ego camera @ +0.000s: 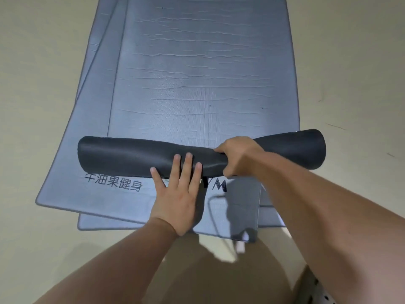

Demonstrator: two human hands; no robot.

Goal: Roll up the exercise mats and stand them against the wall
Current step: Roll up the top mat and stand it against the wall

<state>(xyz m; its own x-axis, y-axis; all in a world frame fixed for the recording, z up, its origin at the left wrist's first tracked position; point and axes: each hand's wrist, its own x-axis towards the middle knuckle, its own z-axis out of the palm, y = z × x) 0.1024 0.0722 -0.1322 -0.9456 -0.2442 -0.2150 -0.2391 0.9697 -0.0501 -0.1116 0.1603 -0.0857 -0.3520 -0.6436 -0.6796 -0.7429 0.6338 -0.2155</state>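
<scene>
Several grey exercise mats lie stacked and fanned out on the floor. The top mat (197, 73) is partly rolled from its near end into a dark roll (122, 155) with its black underside outward. My left hand (177, 194) lies flat, fingers spread, with its fingertips pressing on the roll's near side. My right hand (238, 156) is closed around the roll right of its middle, squeezing it narrower there. Below the roll, the mat underneath (65, 189) shows black printed characters.
Pale beige floor (37, 84) surrounds the mats on both sides. A lower mat's corner (87, 224) sticks out at the near left. My knees and patterned shorts (313, 288) are at the bottom edge. No wall is in view.
</scene>
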